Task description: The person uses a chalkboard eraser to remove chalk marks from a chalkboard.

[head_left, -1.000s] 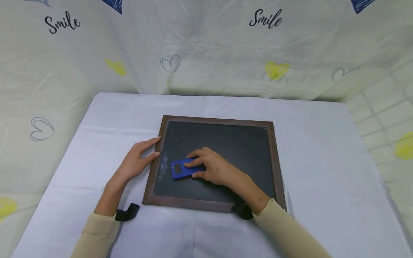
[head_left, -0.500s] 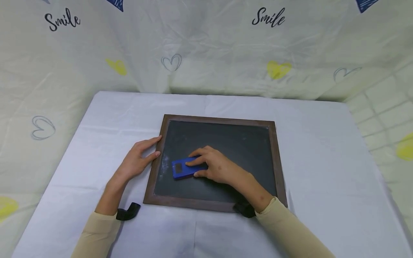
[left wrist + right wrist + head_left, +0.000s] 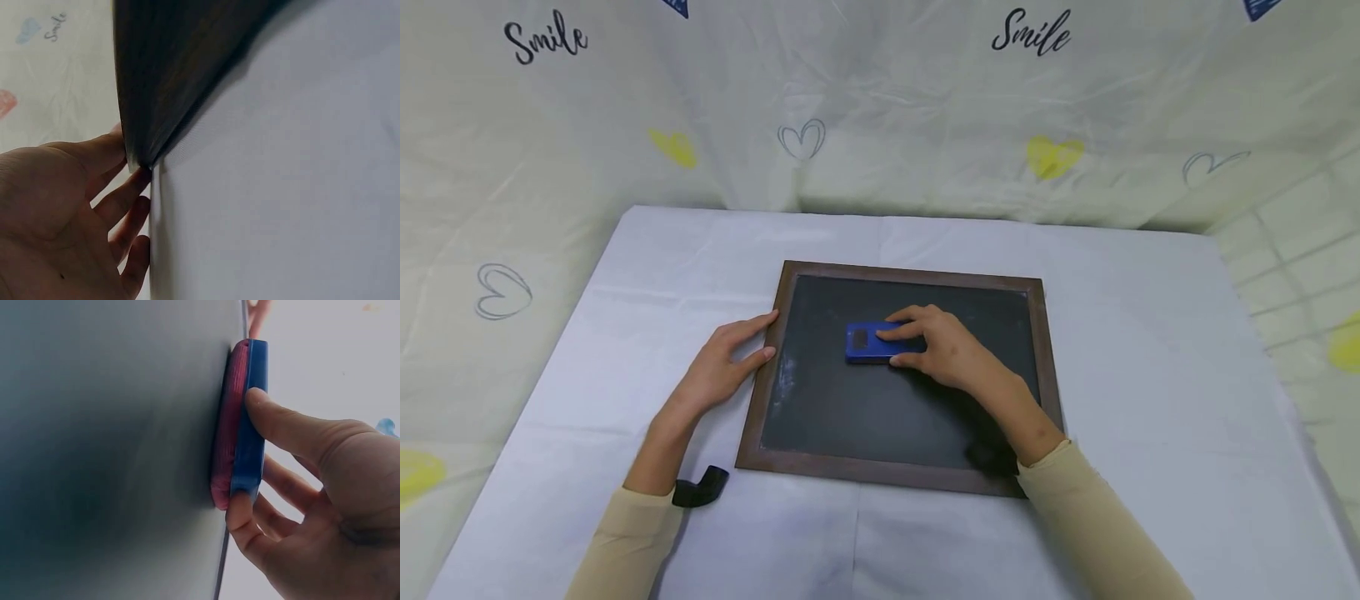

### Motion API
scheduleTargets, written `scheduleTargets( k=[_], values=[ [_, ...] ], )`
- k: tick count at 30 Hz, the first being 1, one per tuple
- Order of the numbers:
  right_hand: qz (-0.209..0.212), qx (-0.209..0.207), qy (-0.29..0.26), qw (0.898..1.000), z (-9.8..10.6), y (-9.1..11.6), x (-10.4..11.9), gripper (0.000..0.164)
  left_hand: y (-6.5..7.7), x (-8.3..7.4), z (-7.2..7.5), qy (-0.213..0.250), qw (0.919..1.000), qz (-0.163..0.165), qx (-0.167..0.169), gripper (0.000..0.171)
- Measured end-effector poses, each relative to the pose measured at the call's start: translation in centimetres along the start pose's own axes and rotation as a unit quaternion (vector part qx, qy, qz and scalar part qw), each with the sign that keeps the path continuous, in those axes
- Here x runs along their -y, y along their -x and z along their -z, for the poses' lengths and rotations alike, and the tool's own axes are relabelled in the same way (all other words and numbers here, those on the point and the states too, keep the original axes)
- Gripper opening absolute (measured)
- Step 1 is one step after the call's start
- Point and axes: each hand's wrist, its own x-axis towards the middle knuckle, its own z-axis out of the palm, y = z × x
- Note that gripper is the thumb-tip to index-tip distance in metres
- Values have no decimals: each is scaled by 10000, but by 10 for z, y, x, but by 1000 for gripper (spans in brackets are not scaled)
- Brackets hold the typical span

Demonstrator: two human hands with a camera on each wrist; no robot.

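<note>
In the head view my right hand (image 3: 951, 354) grips a blue blackboard eraser (image 3: 865, 342) over the upper middle of a blackboard (image 3: 865, 417). The right wrist view shows the thumb on the eraser's (image 3: 253, 447) side and a pink felt pad (image 3: 227, 440) facing the dark surface. My left hand (image 3: 718, 367) rests against the left side of the brown wooden frame (image 3: 880, 472), index finger and thumb touching its edge. From the left wrist, the fingers (image 3: 131, 194) meet the frame's edge. Whitish chalk smudges (image 3: 785, 383) show on the board's left part.
The blackboard lies on a table under a white cloth (image 3: 1150, 358). A pale curtain (image 3: 917, 100) with hearts and "Smile" lettering hangs behind it. A black wrist strap piece (image 3: 702, 487) sits at the left sleeve (image 3: 632, 542).
My right hand has carried the eraser up and to the right across the blackboard, away from the chalk smudges. My left hand stays at the frame's left edge.
</note>
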Motion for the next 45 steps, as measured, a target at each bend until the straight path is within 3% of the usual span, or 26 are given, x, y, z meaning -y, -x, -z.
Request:
scheduleTargets(
  k=[10, 23, 39, 45],
  values=[
    [-555, -374, -29, 9978, 27, 10, -36, 46, -2, -1, 3, -16, 10000, 96, 2, 60],
    [-559, -768, 62, 9955, 41, 24, -61, 46, -2, -4, 3, 39, 9998, 169, -28, 60],
    [-996, -1283, -889, 9827, 51, 60, -73, 54, 1, -4, 1, 168, 9997, 200, -14, 59],
    [-871, -1606, -1306, 9745, 54, 74, -84, 54, 1, -3, 0, 139, 9996, 239, -10, 59]
  ],
)
